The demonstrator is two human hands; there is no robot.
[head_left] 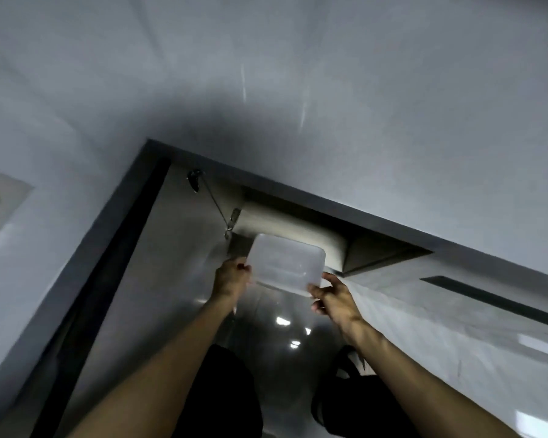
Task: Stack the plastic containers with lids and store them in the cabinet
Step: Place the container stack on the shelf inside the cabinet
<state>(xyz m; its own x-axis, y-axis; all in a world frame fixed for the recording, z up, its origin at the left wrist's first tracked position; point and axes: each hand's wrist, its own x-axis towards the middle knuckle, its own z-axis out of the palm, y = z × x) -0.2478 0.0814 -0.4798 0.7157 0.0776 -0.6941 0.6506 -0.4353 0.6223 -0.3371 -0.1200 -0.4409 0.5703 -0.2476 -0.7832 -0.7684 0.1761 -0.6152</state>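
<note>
Reaching overhead, the left hand and right hand pinch opposite ends of the plastic container at the cabinet opening. Fingertip grips may slip there; the container could catch the frame edge.

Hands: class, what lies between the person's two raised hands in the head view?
A clear plastic container, gripped by the left hand and the right hand at opposite ends, in front of the open overhead cabinet.
</note>
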